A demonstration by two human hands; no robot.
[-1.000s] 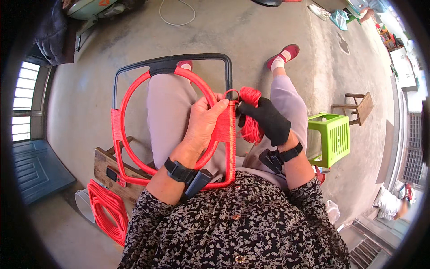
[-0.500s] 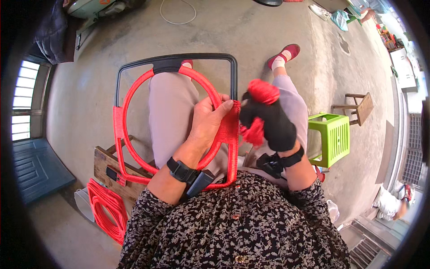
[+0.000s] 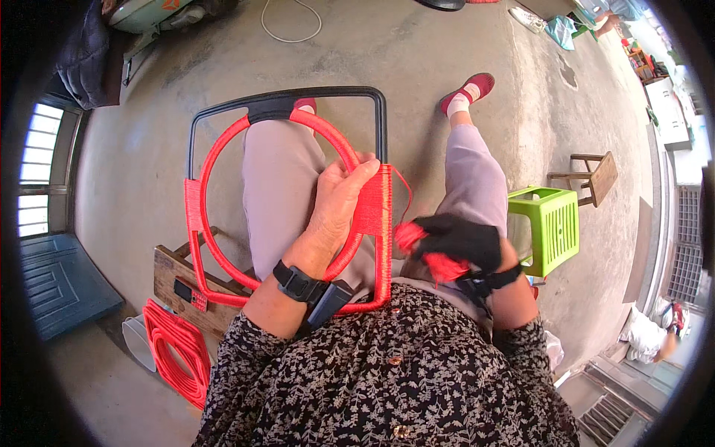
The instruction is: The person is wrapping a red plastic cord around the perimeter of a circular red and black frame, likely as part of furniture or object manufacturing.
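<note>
A rectangular frame with a ring [image 3: 221, 149] inside it rests over my lap. Red cord is wound tightly over its lower part, while the top bar [image 3: 313, 93] is black. My left hand [image 3: 337, 197] is closed on the frame's right side, thumb on the wrapped red band [image 3: 376, 205]. My right hand [image 3: 463, 242], in a black glove and slightly blurred, is closed around a bundle of red cord [image 3: 445, 267] to the right of the frame. From the band's upper edge a loose strand [image 3: 408, 190] curves down toward that bundle.
At my left stands a wooden bench [image 3: 216, 311] with a small dark device [image 3: 183, 289] on it. Several red wrapped frames [image 3: 177, 354] lean by a pale bucket [image 3: 137, 343]. On the right are a green plastic stool [image 3: 557, 232] and a wooden stool [image 3: 605, 179].
My right hand has moved down and slightly right with the cord bundle, from beside the frame's upper right to lower down. A strand now shows at the band. My left hand keeps its grip.
</note>
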